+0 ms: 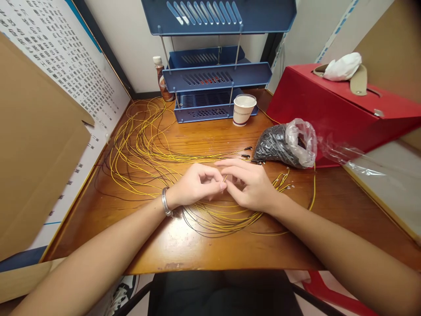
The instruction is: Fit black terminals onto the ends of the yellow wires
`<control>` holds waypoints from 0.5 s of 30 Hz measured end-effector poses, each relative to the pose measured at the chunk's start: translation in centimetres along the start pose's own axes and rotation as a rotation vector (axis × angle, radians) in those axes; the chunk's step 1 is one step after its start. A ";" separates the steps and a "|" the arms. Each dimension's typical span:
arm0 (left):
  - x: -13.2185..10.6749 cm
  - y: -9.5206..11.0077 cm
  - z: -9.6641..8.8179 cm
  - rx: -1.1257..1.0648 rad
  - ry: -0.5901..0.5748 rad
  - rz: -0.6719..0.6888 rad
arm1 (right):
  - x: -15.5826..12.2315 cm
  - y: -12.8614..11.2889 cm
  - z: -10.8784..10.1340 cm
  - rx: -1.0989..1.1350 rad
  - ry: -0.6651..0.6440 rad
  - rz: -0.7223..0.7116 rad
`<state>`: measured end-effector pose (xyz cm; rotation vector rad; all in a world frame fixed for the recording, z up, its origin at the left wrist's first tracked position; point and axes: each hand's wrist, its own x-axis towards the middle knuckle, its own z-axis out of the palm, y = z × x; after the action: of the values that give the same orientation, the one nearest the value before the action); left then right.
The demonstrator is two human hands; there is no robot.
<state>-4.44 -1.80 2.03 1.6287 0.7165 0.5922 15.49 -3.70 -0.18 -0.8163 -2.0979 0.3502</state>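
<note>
Your left hand (194,186), plain silver bracelet (165,202) at the wrist, and right hand (251,186) meet over the near brown wooden table (197,250), fingertips pinched shut on one thin yellow wire (224,178). Judged mid-run: tangled yellow wire loops (138,149) sprawl far left; clear plastic bag of black pieces (283,145) looks well filled, far right.

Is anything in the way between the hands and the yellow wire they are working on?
Nothing visible. The left hand and right hand meet fingertip to fingertip and appear to pinch one yellow wire between them. The bag of black parts lies beyond the right hand, apart from it.
</note>
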 end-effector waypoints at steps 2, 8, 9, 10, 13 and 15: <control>0.0 -0.1 -0.2 -0.018 0.063 0.034 | 0.0 -0.2 0.2 0.049 -0.017 0.075; 0.5 -1.1 -1.0 -0.083 0.292 0.171 | 0.1 -0.8 0.1 0.253 -0.047 0.400; 0.6 -1.2 -1.0 -0.094 0.323 0.189 | 0.2 -0.8 0.1 0.279 -0.045 0.422; 0.7 -1.3 -1.0 -0.098 0.348 0.203 | 0.2 -0.8 0.1 0.295 -0.040 0.433; 0.7 -1.3 -0.9 -0.082 0.392 0.210 | 0.2 -0.7 0.0 0.290 -0.039 0.437; 0.7 -1.2 -0.8 -0.055 0.406 0.207 | 0.3 -0.7 -0.2 0.231 -0.035 0.405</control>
<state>-4.75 -0.61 0.95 1.5581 0.8202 1.1038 15.20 -4.01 0.43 -1.0980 -1.8697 0.8118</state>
